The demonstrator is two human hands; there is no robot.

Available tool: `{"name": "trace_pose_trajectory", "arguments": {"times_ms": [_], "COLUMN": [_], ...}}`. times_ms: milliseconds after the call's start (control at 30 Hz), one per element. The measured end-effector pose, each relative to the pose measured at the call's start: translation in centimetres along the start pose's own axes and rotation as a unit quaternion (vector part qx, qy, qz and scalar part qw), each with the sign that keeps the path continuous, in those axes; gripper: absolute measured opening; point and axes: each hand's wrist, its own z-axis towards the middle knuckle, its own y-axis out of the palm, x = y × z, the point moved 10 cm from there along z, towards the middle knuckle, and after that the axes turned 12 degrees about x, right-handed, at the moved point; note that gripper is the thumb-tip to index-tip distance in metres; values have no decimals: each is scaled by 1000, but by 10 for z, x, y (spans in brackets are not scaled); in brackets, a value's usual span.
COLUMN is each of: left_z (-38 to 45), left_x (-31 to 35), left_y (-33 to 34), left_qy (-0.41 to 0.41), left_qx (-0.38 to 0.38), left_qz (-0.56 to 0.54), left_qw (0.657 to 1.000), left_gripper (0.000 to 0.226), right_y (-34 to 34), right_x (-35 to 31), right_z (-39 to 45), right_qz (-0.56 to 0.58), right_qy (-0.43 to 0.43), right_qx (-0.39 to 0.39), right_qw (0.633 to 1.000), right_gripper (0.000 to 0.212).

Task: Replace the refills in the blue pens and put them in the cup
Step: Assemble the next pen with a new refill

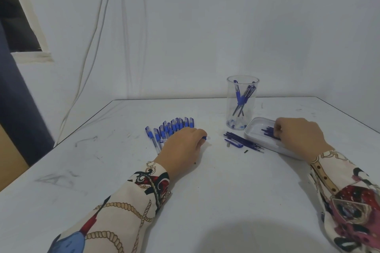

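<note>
A row of blue pens [171,127] lies on the white surface [216,191] left of centre, caps toward twelve o'clock and packed side by side. The left hand [182,148] lies over the near end of the row, its fingers [200,136] curled round one pen [206,138] whose blue and clear tip pokes out at three o'clock from the knuckles.

At two o'clock from that hand stands a clear cup [242,102] with a few blue pens [242,96] leaning crossed inside it. Just beside the cup, at its five o'clock, sits a shallow white tray [255,129] holding dark blue refills [268,131]. The right hand [298,135] reaches into the tray from four o'clock, its fingers [277,129] bent down onto the refills and touching them; whether they actually pinch one cannot be told.

Between the two hands, touching the tray's left edge, lies a loose bundle of refills [244,141] on the surface, with a blue pen cap [236,144] just beside them at seven o'clock and a tiny dark piece [246,151] near their six o'clock.

Both arms wear patterned sleeves [131,201]. White cables [88,57] hang down the wall at ten o'clock.
</note>
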Motion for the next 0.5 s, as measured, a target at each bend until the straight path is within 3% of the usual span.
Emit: {"name": "trace_pose_trajectory", "arguments": {"times_ms": [133, 267, 500], "left_z": [0, 1, 1], "left_x": [-1, -1, 3], "left_y": [-1, -2, -7], "left_qy": [2, -2, 2], "left_qx": [5, 9, 20], "left_qz": [-1, -4, -21], "left_qw": [1000, 1000, 1000], "left_gripper": [25, 26, 27], "right_y": [-36, -45, -40], "right_x": [-35, -75, -97], "right_z": [1, -8, -19], "right_qz": [126, 168, 189], "right_qy": [-67, -157, -211], "right_qx": [108, 118, 138], "right_qw": [984, 966, 949], "right_gripper": [17, 16, 12]}}
